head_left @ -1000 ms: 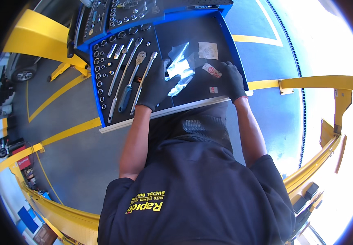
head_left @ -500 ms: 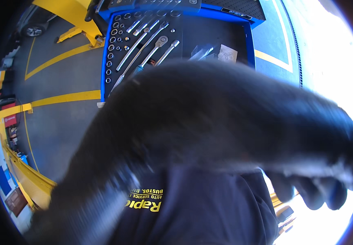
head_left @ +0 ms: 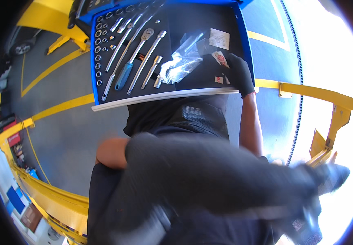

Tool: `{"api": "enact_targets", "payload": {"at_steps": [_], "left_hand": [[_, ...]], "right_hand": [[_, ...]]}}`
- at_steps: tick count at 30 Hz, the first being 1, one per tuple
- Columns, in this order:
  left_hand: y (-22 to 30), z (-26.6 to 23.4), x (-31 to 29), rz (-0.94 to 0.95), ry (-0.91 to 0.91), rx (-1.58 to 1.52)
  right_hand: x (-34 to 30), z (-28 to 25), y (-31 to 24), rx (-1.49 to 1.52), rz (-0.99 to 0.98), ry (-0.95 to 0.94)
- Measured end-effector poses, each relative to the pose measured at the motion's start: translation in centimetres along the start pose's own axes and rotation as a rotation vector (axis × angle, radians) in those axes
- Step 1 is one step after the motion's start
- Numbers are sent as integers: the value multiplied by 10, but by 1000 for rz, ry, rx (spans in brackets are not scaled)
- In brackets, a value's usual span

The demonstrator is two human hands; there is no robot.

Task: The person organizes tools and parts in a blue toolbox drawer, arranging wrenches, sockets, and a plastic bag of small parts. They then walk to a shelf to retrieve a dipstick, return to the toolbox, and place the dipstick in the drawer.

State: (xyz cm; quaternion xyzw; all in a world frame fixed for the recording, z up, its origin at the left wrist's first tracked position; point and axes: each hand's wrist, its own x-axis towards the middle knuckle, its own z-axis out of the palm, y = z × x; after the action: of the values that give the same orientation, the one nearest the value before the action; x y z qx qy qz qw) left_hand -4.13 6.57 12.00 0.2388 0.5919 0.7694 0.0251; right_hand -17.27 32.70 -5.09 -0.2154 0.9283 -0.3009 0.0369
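Observation:
Close to the camera, my left hand (head_left: 221,175) in a black glove sweeps across the lower view, badly smeared. Its fingers stretch off toward the right edge, and whether they hold anything is hidden by the blur. My right hand (head_left: 240,75), also black-gloved, lies over the front right corner of an open blue drawer (head_left: 248,53). Its fingers reach inside, fairly straight, beside a red-and-white printed packet (head_left: 220,59). A crumpled clear plastic bag (head_left: 184,61) and a white paper slip (head_left: 219,38) lie near that hand.
On the drawer's left side lie a blue-handled ratchet (head_left: 124,75), long bars (head_left: 145,63), a short extension (head_left: 152,72) and a column of sockets (head_left: 98,58). Yellow lift arms (head_left: 50,192) stand at left and right (head_left: 319,92). A car wheel (head_left: 22,48) shows far left.
My left hand has dropped lower in view, uncovering the drawer's front, more tools and the plastic bag. My right hand and forearm now show at the drawer's right corner.

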Motion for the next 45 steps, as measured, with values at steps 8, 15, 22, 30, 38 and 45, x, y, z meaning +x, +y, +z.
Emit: {"api": "enact_targets", "payload": {"at_steps": [8,15,22,30,38,45], "left_hand": [[-118,-63,37,-292,15,731],[-227,-14,64,121,-331,1341],[-244,-27,91,40,-452,1283],[-249,-27,94,40,-382,1219],[-248,-10,110,135,-612,1407],[-251,7,97,181,-541,1472]], "right_hand": [[0,-35,4,775,256,240],[-10,-33,15,804,243,392],[-8,-28,23,714,202,360],[-9,-29,21,738,169,412],[-8,-27,26,683,176,404],[-10,-25,25,745,213,397]]}}
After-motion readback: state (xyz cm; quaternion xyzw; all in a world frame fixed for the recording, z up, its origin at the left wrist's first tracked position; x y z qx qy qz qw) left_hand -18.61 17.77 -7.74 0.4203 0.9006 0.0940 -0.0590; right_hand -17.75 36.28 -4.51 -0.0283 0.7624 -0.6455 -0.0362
